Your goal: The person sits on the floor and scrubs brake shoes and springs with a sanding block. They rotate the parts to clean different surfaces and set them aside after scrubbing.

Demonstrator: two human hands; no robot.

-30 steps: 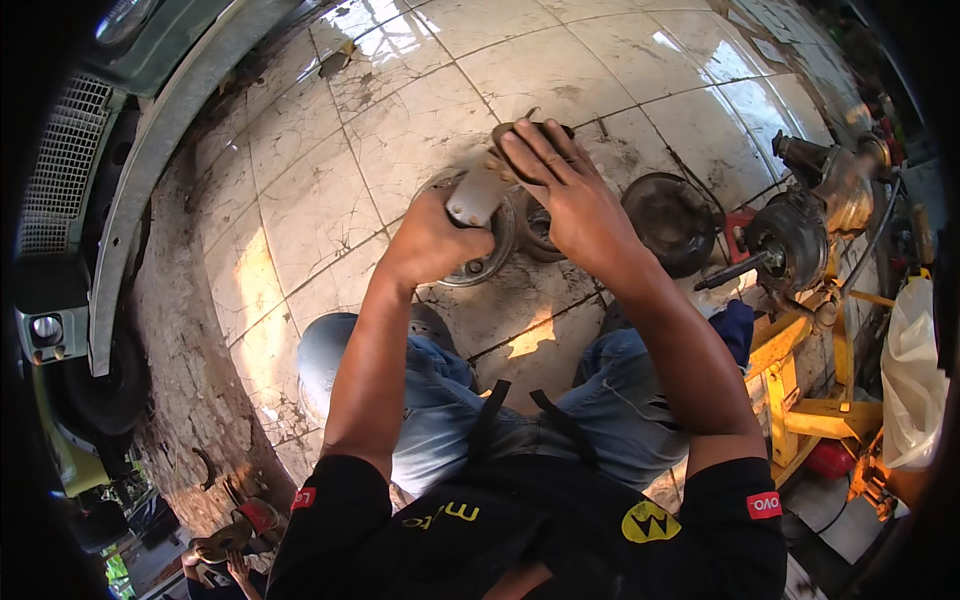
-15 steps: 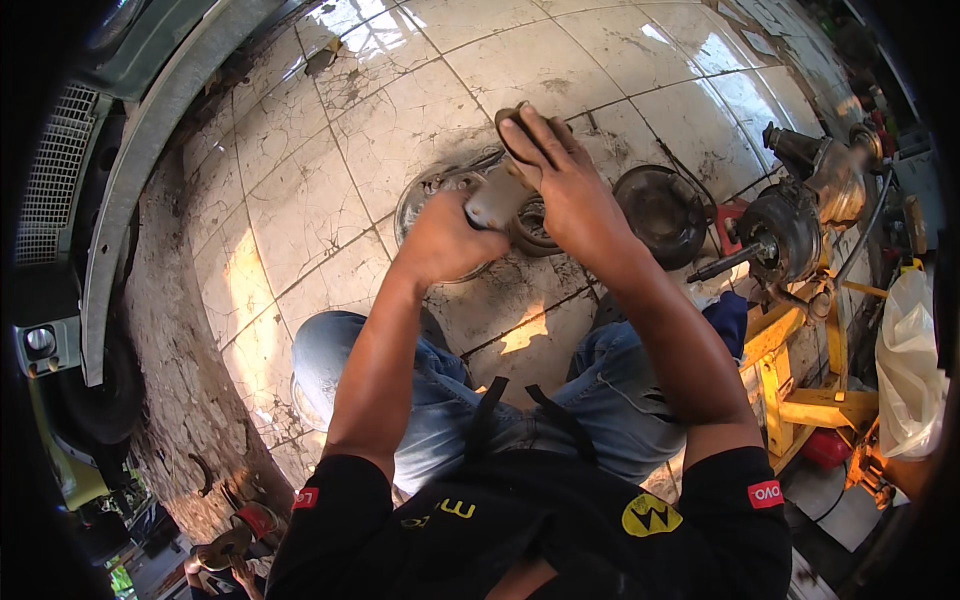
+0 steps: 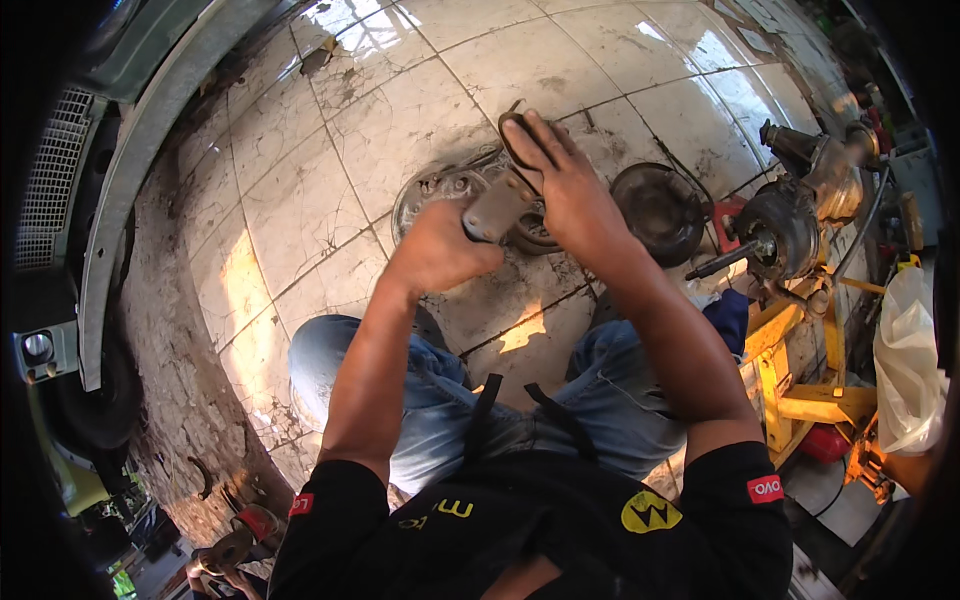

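As our left hand (image 3: 440,245) clasps metal piece (image 3: 500,205), likely for steadiness, right hand (image 3: 577,195) covers dark part (image 3: 512,151); can't tell grip.

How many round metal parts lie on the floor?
3: disc by the left hand, ring between hands, dark dish by the right hand; more may be hidden.

Left grip (image 3: 440,250) has shifted to the right and nearer the person, with the grey plate (image 3: 495,208) displaced the same way. More of the far left face of the disc (image 3: 435,188) is exposed; its near rim, visible one second earlier, is now covered by that grip. Right grip (image 3: 572,190) has turned slightly, fingers pointing more directly away from the person.
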